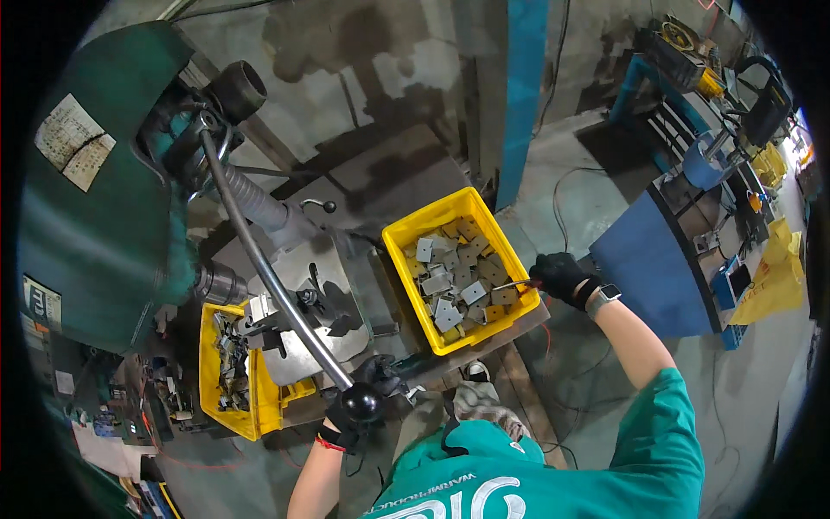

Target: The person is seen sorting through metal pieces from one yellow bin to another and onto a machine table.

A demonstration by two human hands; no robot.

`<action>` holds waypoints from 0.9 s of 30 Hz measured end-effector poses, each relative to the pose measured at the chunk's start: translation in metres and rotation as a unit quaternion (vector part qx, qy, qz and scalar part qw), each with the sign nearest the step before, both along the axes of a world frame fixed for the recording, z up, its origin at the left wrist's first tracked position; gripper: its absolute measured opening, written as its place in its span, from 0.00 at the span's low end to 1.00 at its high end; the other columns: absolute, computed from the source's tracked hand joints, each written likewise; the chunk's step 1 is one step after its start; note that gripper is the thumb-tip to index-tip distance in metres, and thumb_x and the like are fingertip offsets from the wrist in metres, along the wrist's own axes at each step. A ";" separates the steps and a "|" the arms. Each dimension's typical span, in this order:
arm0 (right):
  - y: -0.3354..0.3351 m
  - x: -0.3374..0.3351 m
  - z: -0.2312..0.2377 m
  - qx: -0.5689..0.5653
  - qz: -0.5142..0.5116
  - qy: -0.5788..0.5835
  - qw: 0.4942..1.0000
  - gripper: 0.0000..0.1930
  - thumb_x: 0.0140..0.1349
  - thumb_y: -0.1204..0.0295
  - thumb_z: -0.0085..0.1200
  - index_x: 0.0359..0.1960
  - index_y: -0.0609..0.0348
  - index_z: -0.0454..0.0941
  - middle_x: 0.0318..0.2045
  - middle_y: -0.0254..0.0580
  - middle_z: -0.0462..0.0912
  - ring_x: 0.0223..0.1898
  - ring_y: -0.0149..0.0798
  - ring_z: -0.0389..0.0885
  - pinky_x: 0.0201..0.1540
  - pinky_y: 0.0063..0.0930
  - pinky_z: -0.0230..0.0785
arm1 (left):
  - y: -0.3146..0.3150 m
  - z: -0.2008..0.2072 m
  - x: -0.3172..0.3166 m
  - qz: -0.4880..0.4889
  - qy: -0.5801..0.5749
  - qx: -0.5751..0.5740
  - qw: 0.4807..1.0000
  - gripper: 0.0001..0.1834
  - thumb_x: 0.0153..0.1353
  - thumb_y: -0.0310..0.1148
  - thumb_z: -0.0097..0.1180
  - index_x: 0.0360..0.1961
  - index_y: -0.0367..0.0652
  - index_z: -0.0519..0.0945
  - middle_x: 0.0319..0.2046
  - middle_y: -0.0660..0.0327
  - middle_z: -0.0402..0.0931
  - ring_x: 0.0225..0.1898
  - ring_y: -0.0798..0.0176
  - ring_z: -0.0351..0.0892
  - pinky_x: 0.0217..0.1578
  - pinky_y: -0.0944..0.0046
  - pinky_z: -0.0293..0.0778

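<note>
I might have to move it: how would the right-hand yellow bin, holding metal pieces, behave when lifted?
The yellow bin is probably heavy for its size, given its load of metal pieces. Its thick rim suggests fairly stiff walls. The pieces lie loose and jumbled, so they may slide if it tilts.

The person wears a teal-green, short-sleeved shirt (596, 471) with large white lettering (471, 502) and a smaller white line of print above it. 2 black gloves (553, 270) cover the left hand (344, 424) and right hand (560, 278). A red cord (328, 444) circles the left wrist; a pale-cased watch (603, 297) with a dark face sits on the right. Below show greyish, mottled trousers (493, 406) and a dark shoe (476, 372) with white trim.
</note>
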State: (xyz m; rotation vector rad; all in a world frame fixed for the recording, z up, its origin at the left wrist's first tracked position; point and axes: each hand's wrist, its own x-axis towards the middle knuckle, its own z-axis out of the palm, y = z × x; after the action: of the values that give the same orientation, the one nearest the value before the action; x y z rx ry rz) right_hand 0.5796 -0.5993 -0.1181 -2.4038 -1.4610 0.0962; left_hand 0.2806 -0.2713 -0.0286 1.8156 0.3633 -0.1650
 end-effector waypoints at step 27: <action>0.122 -0.056 -0.063 -0.061 -0.045 -0.083 0.994 0.08 0.46 0.75 0.50 0.30 0.59 0.73 0.24 0.47 0.74 0.30 0.47 0.76 0.31 0.36 0.66 | -0.011 0.009 0.036 0.072 0.125 -0.210 0.967 0.21 0.66 0.42 0.40 0.50 0.36 0.72 0.33 0.59 0.78 0.37 0.66 0.78 0.40 0.69 0.71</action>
State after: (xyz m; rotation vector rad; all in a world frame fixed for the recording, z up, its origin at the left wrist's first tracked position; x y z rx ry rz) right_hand 0.5235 -0.4769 -0.1812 -2.6281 -1.4517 -0.0396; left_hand 0.3166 -0.2828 -0.0195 1.3468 0.5892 -0.3441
